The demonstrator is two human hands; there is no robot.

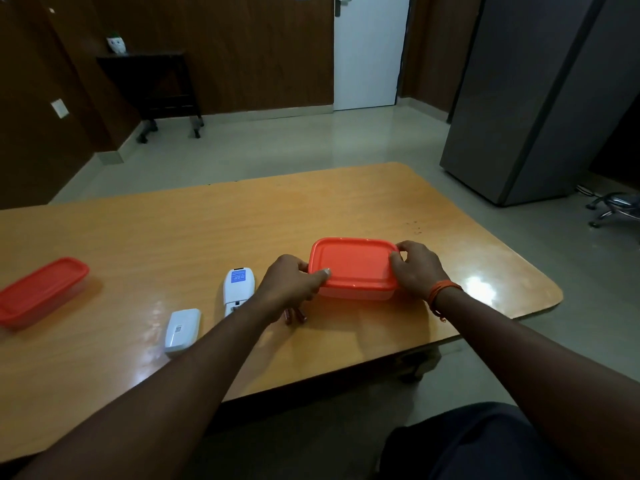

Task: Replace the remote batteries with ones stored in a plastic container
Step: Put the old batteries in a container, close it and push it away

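Both hands, left hand (289, 282) and right hand (419, 268), clasp the container (353, 268), fingers curled on its lid (remote (238, 289) label unreadable).

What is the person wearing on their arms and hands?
Both forearms are bare, with no sleeves in view. The left hand has no ring, watch or glove that shows. The right hand is also ungloved; its wrist carries an orange thread band, wound round several times, with a loose end hanging below it.
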